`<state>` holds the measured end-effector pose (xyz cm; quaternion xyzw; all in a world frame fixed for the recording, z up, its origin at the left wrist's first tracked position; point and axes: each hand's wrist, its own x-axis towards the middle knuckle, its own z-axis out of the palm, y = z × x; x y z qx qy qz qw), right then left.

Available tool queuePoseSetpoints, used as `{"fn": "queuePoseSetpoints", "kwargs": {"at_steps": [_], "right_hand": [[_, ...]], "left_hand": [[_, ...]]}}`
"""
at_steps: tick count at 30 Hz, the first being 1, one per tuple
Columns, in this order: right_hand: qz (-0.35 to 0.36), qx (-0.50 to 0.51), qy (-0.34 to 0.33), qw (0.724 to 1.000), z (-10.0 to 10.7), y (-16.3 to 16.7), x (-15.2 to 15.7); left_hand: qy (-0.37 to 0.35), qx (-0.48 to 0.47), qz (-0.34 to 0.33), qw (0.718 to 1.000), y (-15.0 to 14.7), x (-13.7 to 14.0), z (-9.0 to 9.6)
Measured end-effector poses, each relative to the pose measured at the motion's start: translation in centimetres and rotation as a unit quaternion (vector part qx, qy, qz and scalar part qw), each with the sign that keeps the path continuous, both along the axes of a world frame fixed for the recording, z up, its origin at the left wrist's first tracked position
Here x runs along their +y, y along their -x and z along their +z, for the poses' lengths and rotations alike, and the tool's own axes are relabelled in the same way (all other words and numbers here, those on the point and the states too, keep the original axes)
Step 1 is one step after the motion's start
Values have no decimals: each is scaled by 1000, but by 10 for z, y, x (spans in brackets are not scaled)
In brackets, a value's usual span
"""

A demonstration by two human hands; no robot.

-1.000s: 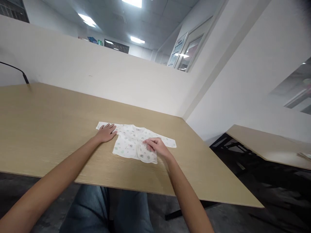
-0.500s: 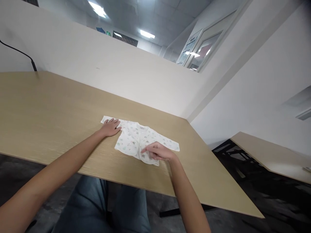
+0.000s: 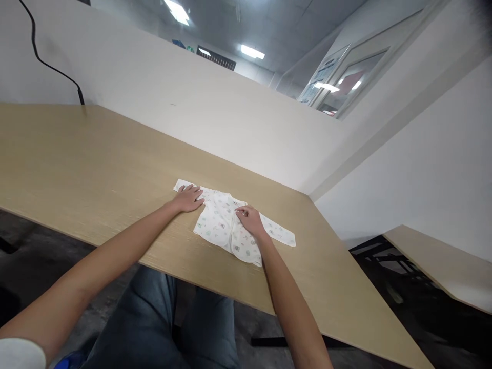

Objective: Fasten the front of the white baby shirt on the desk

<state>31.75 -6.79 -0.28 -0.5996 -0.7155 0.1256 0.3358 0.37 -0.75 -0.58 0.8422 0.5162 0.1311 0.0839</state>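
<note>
White cotton, printed with small pastel figures, lies spread on a pale wooden worktop (image 3: 96, 154): a baby shirt (image 3: 219, 225), front up, its sleeves stretched out to either side. A seated person leans both bare arms across the worktop to it. The left hand (image 3: 188, 198) rests palm down, fingers spread flat, on the shirt's left sleeve, holding nothing. The right hand (image 3: 249, 219) sits on the chest of the shirt near the neckline, fingers loosely curled and pressing the cloth; whether it pinches any fabric cannot be told. The shirt lies near the worktop's front edge, slightly askew, its hem toward the person. A black cable (image 3: 42, 56) hangs against the white partition (image 3: 172, 102) behind.
</note>
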Motion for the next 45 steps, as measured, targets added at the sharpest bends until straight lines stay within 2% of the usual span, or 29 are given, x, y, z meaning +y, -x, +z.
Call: {"fn": "queuePoseSetpoints", "kwargs": {"at_steps": [5,10,16,20,23,26,28,31,36,40,45], "right_hand": [[-82,85,47,992,12,-8,1],[-86,61,39,994,21,1,13],[-95,63,-46,992,17,-6,2],[-68,40,-63,995,18,-19,-22],[-31,-7,-29,999,15,-15,-36],[17,-80,27,996,6,-3,-38],[32,-125,70,989,0,4,-37],[14,-172,123,977,-6,10,-36],[-43,-219,169,960,-5,15,-44],[-53,-212,159,963,0,16,-45],[-43,-169,71,982,-2,14,-36]], "left_hand": [[-1,-11,-5,1000,-1,2,-4],[-4,-17,-6,1000,-1,0,-4],[-41,-52,-21,998,-1,-4,-3],[-89,-82,-34,992,-4,-3,-1],[-127,-133,-55,981,-16,-10,2],[-133,-169,-110,970,-40,-27,1],[-112,-150,-156,970,-57,-40,-2],[-58,-73,-212,973,-72,-53,-9],[-6,10,-212,977,-70,-54,-14],[-21,18,-207,978,-66,-54,-11],[-55,10,-182,982,-64,-58,-6]]}}
